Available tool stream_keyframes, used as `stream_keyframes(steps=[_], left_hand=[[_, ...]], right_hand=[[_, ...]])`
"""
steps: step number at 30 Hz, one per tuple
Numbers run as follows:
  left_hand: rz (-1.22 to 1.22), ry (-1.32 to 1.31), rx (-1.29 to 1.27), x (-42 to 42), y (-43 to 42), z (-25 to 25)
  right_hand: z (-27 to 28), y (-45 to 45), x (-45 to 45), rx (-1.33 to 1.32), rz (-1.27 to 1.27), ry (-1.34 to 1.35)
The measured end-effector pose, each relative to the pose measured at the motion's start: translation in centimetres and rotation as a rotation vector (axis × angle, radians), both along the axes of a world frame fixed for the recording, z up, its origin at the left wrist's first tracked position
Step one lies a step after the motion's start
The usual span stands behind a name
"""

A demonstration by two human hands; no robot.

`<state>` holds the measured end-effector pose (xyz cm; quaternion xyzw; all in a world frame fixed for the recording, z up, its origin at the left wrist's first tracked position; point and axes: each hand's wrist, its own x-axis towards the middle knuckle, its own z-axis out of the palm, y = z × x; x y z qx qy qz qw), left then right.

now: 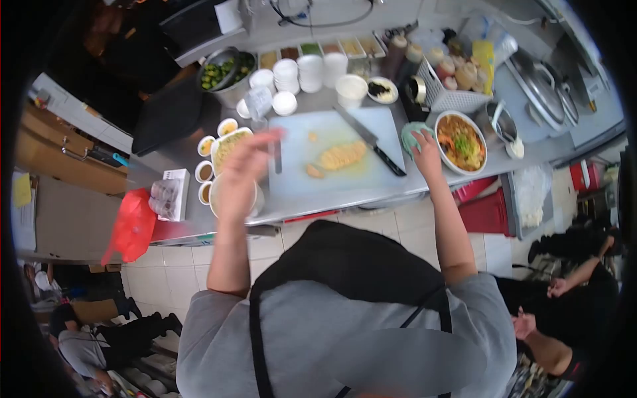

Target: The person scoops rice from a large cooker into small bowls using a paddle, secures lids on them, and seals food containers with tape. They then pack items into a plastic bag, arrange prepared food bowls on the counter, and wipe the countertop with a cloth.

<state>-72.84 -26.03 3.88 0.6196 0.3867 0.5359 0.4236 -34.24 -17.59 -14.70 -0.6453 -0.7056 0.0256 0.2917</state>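
Observation:
My left hand is raised above the left edge of the white cutting board, its fingers blurred but stretched out and apart. Beneath it are an oblong container of pale noodles and a round white tub, partly hidden. On the board lies a sliced, golden piece of food with small bits beside it. A black-handled knife rests diagonally at the board's right side. My right hand grips a green cloth just right of the board, beside a white bowl of red soup topped with chopped greens.
Small sauce cups line the noodles' left side. Stacked white containers and a pot of green vegetables stand behind. A basket of squeeze bottles is at back right. A red bag hangs left. Other people stand nearby.

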Motion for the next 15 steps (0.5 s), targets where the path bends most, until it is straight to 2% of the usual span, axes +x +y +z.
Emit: stream_keyframes(steps=[2, 5, 8, 11, 13, 15], left_hand=[[0.378, 0.059, 0.309, -2.6, -0.4, 3.2], [0.044, 0.045, 0.89, -10.6, -3.1, 11.3], [-0.286, 0.136, 1.324, -7.8, -4.5, 16.1], [-0.556, 0.189, 1.47, -2.1, -3.8, 17.2], [-0.664, 0.197, 1.486, 0.9, -3.1, 17.0], [-0.733, 0.2, 1.473, 3.4, -2.4, 16.6]], right_hand=[[-0.8, -1.5, -0.9, -0.017, 0.016, 0.047], [-2.5, -2.4, -1.1, -0.037, 0.011, 0.043], [-2.7, -2.7, -1.3, -0.063, -0.028, 0.032], [-4.7, -1.7, 0.0, -0.034, -0.029, -0.048], [-1.5, -2.5, -1.3, -0.086, -0.085, -0.076], [-1.3, -3.1, -1.1, -0.053, -0.122, -0.007]])
